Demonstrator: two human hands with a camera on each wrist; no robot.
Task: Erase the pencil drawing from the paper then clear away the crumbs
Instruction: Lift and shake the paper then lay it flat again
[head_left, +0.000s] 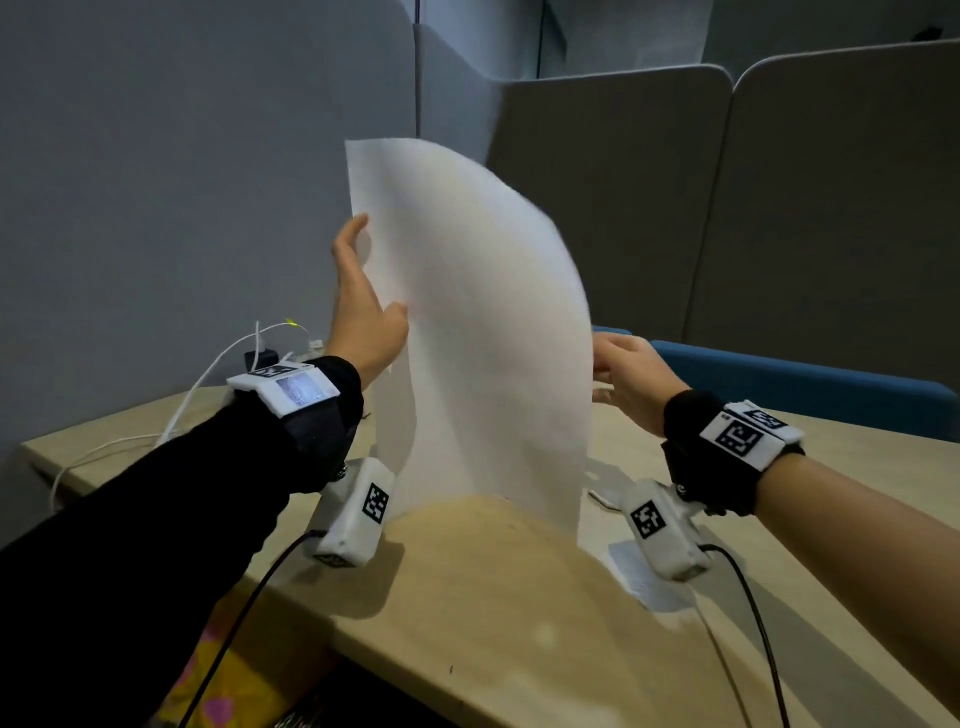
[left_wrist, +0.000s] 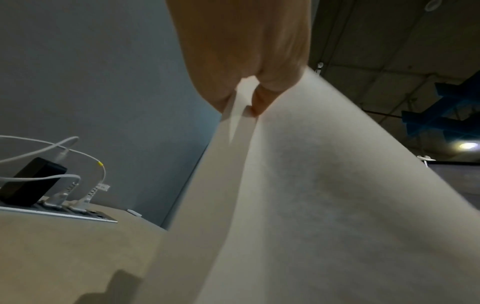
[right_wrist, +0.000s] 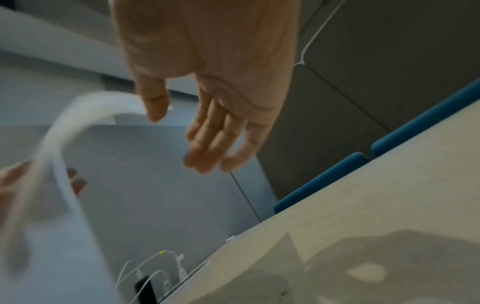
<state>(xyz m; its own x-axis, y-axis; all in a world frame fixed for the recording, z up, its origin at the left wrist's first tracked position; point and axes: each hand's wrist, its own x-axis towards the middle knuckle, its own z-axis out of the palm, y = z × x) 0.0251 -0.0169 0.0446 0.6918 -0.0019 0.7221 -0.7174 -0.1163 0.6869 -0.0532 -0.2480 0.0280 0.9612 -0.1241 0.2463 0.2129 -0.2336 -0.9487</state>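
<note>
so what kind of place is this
Most likely an office or study cubicle: a light wood desk enclosed by grey padded partition panels, with a desk-mounted power strip holding a black charger and white cables, and exposed ceiling ducting in the left wrist view.

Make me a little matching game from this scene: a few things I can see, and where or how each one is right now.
Things:
1. paper
2. left hand
3. right hand
4. black charger

States:
A. open, fingers relaxed, beside the sheet's right edge
B. plugged in at the back of the desk, white cables attached
C. held upright and curved above the desk
D. pinching the sheet's left edge

Pairs: 1-C, 2-D, 3-A, 4-B
</note>
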